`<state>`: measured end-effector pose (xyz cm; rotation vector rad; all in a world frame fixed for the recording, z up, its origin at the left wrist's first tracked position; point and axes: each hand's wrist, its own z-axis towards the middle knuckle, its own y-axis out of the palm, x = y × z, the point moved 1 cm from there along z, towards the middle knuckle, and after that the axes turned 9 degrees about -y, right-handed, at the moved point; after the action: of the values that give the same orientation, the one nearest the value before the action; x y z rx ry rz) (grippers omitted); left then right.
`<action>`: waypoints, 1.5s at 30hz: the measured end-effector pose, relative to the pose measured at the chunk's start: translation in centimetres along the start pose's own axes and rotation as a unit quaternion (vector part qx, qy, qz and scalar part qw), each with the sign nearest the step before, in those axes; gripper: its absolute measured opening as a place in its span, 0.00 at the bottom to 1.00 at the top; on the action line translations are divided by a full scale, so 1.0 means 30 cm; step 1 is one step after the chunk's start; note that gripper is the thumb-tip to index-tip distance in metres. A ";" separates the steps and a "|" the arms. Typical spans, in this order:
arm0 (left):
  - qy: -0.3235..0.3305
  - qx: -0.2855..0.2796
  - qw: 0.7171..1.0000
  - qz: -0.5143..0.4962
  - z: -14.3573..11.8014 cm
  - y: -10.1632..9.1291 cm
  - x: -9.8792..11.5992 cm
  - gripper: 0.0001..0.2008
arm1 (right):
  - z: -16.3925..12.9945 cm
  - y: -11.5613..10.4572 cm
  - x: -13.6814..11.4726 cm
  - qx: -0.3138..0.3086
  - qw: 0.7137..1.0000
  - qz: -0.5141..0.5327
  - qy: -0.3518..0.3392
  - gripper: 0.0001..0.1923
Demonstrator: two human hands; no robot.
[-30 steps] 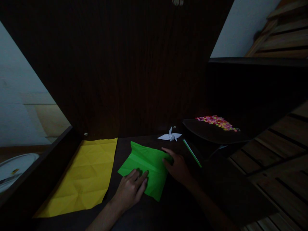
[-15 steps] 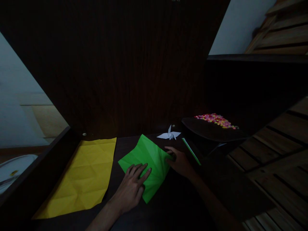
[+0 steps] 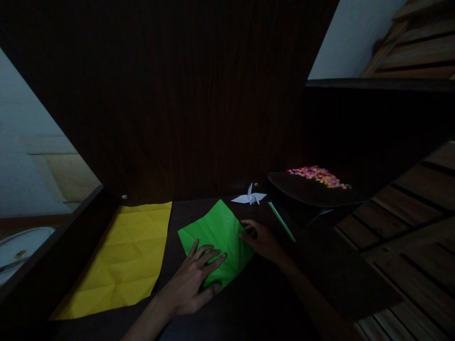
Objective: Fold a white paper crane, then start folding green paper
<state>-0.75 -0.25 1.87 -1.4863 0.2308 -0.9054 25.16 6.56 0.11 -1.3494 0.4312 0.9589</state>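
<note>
— Pressing flat, our left hand [image 3: 194,277] lies spread, fingers splayed, on the near corner of the green paper [image 3: 216,237]; our right hand [image 3: 261,239] pinches its right edge between thumb and curled fingers.

— How will it handle?

— We judge it light, thin, creased and easily torn or slid on the dark tabletop [image 3: 256,303], so edges and corners are the places to hold.

— Its direction?

— It sits diamond-wise, one corner pointing away from both grips toward the white paper crane [image 3: 249,198]; its long diagonal runs near-to-far.
</note>
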 end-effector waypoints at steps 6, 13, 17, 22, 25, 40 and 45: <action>-0.002 0.035 0.999 -0.040 0.005 -0.012 0.004 0.28 | -0.065 0.027 0.003 0.025 1.000 -0.013 -0.010 0.23; -0.003 0.053 0.999 0.006 0.008 0.017 -0.014 0.22 | -0.088 0.034 -0.012 0.009 0.999 0.044 0.004 0.23; 0.018 0.068 0.997 0.030 0.007 0.032 -0.017 0.22 | -0.058 0.047 -0.001 0.023 0.995 0.090 0.019 0.25; 0.010 0.043 0.997 0.064 0.003 0.066 -0.023 0.27 | 0.002 0.073 0.031 0.050 0.986 0.151 0.046 0.32; -0.001 0.026 0.997 0.076 0.001 0.079 -0.028 0.30 | 0.033 0.087 0.043 0.072 0.984 0.160 0.035 0.35; -0.051 -0.005 0.995 0.090 0.009 0.084 -0.033 0.32 | 0.047 0.125 0.018 0.028 0.993 0.105 -0.052 0.29; -0.055 0.006 0.994 0.095 0.012 0.091 -0.040 0.34 | 0.034 0.145 0.011 -0.010 0.991 0.048 -0.121 0.21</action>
<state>-0.30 0.35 -1.03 -1.4705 0.2802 -0.6707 21.68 7.33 -2.61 -1.2195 0.3041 1.1934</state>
